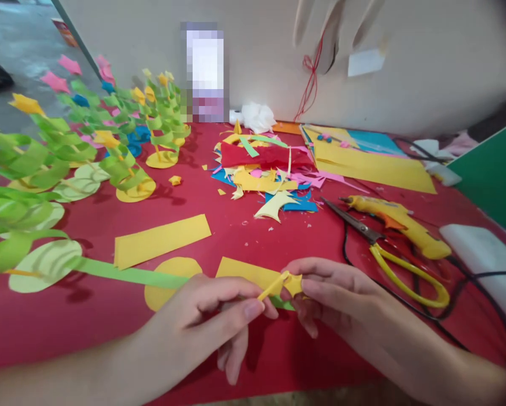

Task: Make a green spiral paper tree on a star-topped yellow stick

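My left hand (231,310) pinches a thin rolled yellow paper stick (271,287) between thumb and fingers. At the stick's far end is a small folded yellow paper star (294,285), which my right hand (341,290) grips by its points. Star and stick meet between the two hands; whether they are joined I cannot tell. Beneath my hands lie a yellow paper strip (240,269) and a long light green strip (130,273), partly hidden. A yellow paper circle (172,276) is half covered by the green strip and my left hand.
Finished paper flowers (126,169) crowd the left side. Paper scraps (269,180) are heaped at the back middle. On the right lie scissors (388,262) with yellow handles, a yellow glue gun (396,220), black cables (460,293) and a white block (485,259). A loose yellow strip (163,241) rests left of centre.
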A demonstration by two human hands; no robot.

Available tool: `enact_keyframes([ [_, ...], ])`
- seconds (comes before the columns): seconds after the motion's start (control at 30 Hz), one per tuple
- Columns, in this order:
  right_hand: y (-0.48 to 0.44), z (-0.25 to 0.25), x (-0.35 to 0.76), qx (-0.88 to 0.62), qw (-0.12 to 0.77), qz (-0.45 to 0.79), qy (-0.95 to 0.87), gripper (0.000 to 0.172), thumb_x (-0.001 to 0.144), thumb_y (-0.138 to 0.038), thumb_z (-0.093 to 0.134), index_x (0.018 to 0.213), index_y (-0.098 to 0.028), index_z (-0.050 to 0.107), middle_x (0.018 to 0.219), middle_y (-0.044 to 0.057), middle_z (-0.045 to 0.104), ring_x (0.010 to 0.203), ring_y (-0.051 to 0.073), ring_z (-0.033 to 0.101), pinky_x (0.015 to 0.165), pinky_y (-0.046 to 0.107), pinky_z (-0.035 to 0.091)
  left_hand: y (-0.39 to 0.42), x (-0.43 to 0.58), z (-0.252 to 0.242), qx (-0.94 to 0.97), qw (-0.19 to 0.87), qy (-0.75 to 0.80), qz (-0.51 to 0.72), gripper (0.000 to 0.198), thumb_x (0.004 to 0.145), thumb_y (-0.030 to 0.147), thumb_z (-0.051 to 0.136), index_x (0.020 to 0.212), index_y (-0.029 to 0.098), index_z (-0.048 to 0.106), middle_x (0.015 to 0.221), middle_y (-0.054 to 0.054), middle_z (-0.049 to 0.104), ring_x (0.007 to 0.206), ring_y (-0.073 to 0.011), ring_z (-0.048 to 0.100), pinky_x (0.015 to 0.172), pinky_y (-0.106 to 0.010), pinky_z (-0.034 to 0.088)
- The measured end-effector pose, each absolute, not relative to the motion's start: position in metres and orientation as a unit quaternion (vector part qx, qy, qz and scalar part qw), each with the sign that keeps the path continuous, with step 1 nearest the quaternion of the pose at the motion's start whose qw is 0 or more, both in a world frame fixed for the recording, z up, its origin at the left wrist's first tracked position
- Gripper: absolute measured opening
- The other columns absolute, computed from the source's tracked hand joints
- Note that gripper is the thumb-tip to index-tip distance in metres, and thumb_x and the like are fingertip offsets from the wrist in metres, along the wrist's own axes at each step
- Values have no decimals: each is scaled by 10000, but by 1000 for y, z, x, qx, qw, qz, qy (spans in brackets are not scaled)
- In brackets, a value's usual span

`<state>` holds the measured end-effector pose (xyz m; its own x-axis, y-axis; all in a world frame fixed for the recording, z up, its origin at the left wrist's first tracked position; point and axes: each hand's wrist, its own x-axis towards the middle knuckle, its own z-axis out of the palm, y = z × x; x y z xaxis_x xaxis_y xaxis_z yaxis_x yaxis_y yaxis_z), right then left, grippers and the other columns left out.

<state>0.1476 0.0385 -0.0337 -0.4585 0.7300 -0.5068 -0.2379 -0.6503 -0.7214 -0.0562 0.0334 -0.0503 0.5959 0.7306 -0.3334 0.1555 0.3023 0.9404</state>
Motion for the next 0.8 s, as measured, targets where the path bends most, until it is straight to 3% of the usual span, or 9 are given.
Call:
enact_keyframes([
  [0.37,38,-35,153,-396,329,797,-317,154,845,-223,524,885,-233,672,774,5,614,603,57,529,567,151,444,35,-58,-49,630,650,382,186,340,898,379,384,880,140,626,469,35,591,434,-56,504,489,-121,409],
  [0.8,35,-31,152,-432,309,775,-341,127,827,-275,554,857,-277,677,603,-26,568,572,59,520,570,149,414,35,-58,-49,683,605,363,185,304,910,305,387,839,141,633,452,45,599,426,-41,529,514,-90,429],
])
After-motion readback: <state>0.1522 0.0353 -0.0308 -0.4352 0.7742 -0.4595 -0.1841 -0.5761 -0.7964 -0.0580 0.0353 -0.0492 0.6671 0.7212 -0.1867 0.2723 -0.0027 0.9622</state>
